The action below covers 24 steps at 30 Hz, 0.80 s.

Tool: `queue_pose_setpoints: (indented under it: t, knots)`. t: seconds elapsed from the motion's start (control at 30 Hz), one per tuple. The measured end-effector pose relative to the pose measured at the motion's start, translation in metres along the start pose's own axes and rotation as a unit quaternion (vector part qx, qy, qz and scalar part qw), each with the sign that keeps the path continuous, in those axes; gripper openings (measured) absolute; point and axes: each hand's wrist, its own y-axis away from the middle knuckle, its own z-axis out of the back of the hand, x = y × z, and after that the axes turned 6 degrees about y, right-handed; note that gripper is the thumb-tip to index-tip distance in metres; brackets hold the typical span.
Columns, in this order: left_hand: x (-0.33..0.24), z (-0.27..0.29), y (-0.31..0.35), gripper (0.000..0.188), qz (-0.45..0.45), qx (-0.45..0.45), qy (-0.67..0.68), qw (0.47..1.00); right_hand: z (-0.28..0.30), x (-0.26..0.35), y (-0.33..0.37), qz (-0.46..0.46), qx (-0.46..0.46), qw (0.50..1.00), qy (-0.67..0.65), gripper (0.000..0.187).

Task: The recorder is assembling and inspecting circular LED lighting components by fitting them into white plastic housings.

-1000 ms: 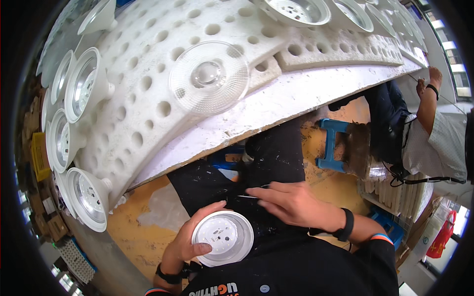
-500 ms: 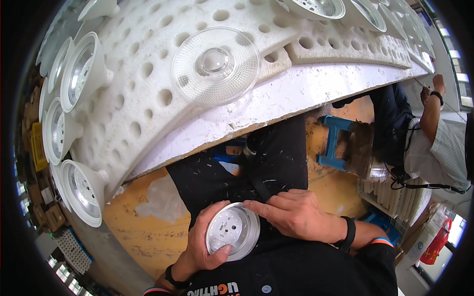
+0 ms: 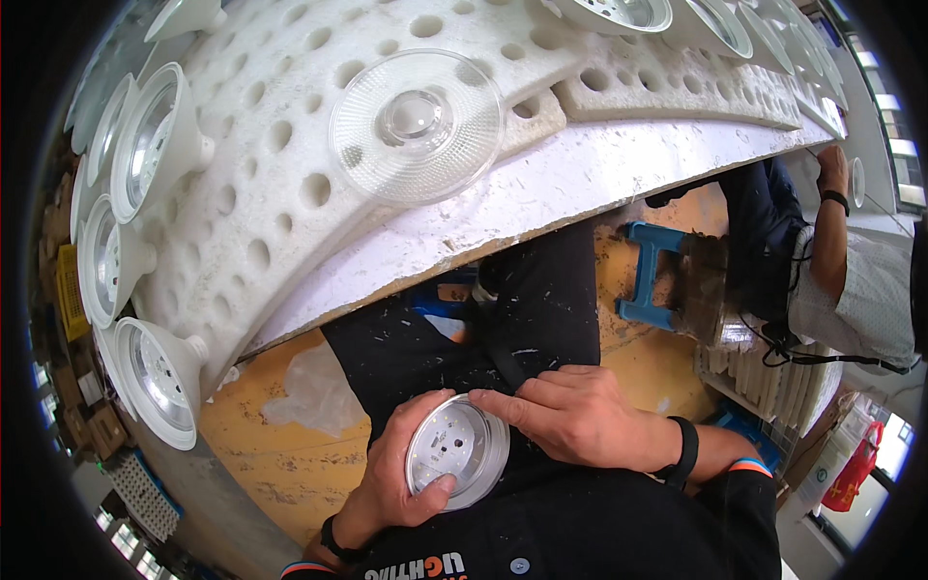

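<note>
My left hand (image 3: 394, 476) is wrapped round a round lamp housing (image 3: 495, 469), its thumb over the near rim. Inside the housing lies a white circuit board (image 3: 450, 441) dotted with small LEDs, behind a shiny inner wall. From the right, my right hand (image 3: 585, 416) reaches the far rim with its forefinger laid along it; the other fingers are curled, and the thumb is hidden. Ahead on the table a clear, textured lens disc (image 3: 367, 164) with a raised round centre rests on white foam (image 3: 280, 82).
White lamp housings (image 3: 159, 387) stand along the foam's left side, and more (image 3: 710, 29) at the far right. The table edge (image 3: 454, 256) runs across in front of my legs. At right sit a blue stool (image 3: 643, 275) and another person (image 3: 841, 271).
The whole view has shifted slightly. My hands keep nearly the same hold on the lamp housing. At right, the other person's arm has moved.
</note>
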Motion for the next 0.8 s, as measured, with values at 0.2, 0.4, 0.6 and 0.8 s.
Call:
queue_pose_setpoints:
  t: [0.2,0.4,0.6,0.8]
  knots:
    - [-0.005,-0.002,-0.004,0.071,0.011,-0.035,0.044,0.998,-0.002,-0.002,-0.002,0.013,-0.017,1.000,-0.014,0.054]
    - [0.001,-0.003,-0.003,0.072,0.008,-0.035,0.046,0.998,-0.001,0.000,0.001,-0.004,0.007,1.000,0.000,0.055]
    - [0.001,-0.003,0.007,0.083,0.052,-0.030,0.043,0.997,0.011,0.013,0.014,-0.052,0.114,0.991,0.052,0.037]
    - [0.000,-0.006,0.007,0.079,0.023,-0.041,0.021,0.999,0.014,0.027,0.037,-0.064,0.181,0.979,0.065,0.045]
